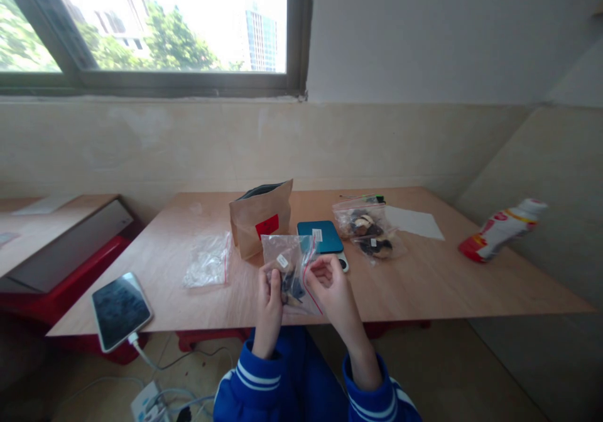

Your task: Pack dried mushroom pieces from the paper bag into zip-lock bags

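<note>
A clear zip bag [294,246] with a red seal strip hangs over the table's front edge between my hands. Inside are dark and tan dried pieces and a small white label. My left hand [270,296] grips the bag's left side, thumb on the front. At the red seal on the right, my right hand [326,279] pinches the bag's edge with its fingers curled. Just behind the bag lies a small scale [332,238] with a blue top, partly hidden by the bag. A brown paper pouch [247,221] with a red label stands with its top open to the left.
Filled zip bags [370,224] lie right of the scale, near a white paper sheet [414,222]. Clear plastic bags [207,262] lie at left. A phone [121,309] on a cable overhangs the front-left edge. A bottle [499,230] leans at far right.
</note>
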`<state>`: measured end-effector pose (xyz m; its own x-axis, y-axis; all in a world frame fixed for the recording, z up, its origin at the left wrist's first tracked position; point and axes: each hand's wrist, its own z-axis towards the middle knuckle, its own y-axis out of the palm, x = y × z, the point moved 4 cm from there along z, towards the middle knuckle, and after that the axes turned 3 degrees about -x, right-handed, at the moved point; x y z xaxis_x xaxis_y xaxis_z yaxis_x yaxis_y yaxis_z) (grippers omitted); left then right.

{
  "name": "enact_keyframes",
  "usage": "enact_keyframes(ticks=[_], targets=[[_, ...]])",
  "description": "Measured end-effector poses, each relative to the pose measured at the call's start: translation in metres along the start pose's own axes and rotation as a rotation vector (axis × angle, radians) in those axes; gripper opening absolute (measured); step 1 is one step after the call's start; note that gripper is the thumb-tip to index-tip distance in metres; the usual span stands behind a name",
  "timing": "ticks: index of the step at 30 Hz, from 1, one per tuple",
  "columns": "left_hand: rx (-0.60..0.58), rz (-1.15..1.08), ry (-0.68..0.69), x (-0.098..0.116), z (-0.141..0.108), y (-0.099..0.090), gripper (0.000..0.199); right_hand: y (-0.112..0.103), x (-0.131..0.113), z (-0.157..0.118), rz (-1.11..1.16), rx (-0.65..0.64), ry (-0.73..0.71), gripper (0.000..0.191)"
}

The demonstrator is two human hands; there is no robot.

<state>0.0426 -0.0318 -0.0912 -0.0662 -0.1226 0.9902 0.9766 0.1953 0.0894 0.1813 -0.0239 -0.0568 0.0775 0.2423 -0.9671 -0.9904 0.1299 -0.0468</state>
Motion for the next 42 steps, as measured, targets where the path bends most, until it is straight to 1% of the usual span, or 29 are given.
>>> enact_keyframes(ticks=[2,6,7,9,12,16,19,21,25,26,29,32,38,42], targets=[[0.003,-0.003,0.011,0.000,0.000,-0.001,0.041,0.002,0.006,-0.001,0.024,-0.065,0.054,0.020],[0.032,0.033,0.067,0.002,0.000,-0.004,0.039,0.010,0.011,-0.008,0.043,-0.337,0.170,0.026],[0.035,0.037,0.073,0.002,0.000,-0.004,0.038,0.011,0.011,-0.010,0.048,-0.379,0.182,0.028],[0.036,0.030,0.072,0.001,0.000,-0.005,0.037,0.011,0.008,-0.011,0.041,-0.409,0.178,0.030],[0.045,0.011,0.052,-0.001,0.001,-0.006,0.036,0.011,0.006,-0.010,0.018,-0.387,0.162,0.029],[0.096,-0.021,-0.039,-0.009,0.003,-0.008,0.037,0.009,0.010,-0.005,0.037,-0.295,0.142,0.022],[0.074,-0.074,-0.062,-0.014,0.006,-0.007,0.039,0.010,0.012,-0.004,0.089,-0.277,0.128,0.020],[0.057,-0.095,-0.059,-0.015,0.006,-0.006,0.040,0.011,0.013,-0.004,0.121,-0.282,0.146,0.024],[0.048,-0.090,-0.052,-0.013,0.006,-0.006,0.038,0.013,0.015,-0.005,0.161,-0.291,0.200,0.041],[0.045,-0.091,-0.048,-0.012,0.006,-0.006,0.037,0.014,0.015,-0.006,0.161,-0.303,0.206,0.042],[0.038,-0.086,-0.034,-0.010,0.006,-0.006,0.037,0.014,0.014,-0.006,0.114,-0.338,0.194,0.034],[0.050,-0.076,-0.034,-0.013,0.007,-0.007,0.036,0.012,0.012,-0.005,0.066,-0.328,0.170,0.024],[0.069,-0.183,-0.112,-0.024,0.008,-0.007,0.040,0.010,0.004,-0.002,0.036,-0.258,0.072,0.016],[0.066,-0.193,-0.128,-0.028,0.009,-0.008,0.042,0.012,-0.002,-0.001,0.034,-0.256,-0.006,0.015]])
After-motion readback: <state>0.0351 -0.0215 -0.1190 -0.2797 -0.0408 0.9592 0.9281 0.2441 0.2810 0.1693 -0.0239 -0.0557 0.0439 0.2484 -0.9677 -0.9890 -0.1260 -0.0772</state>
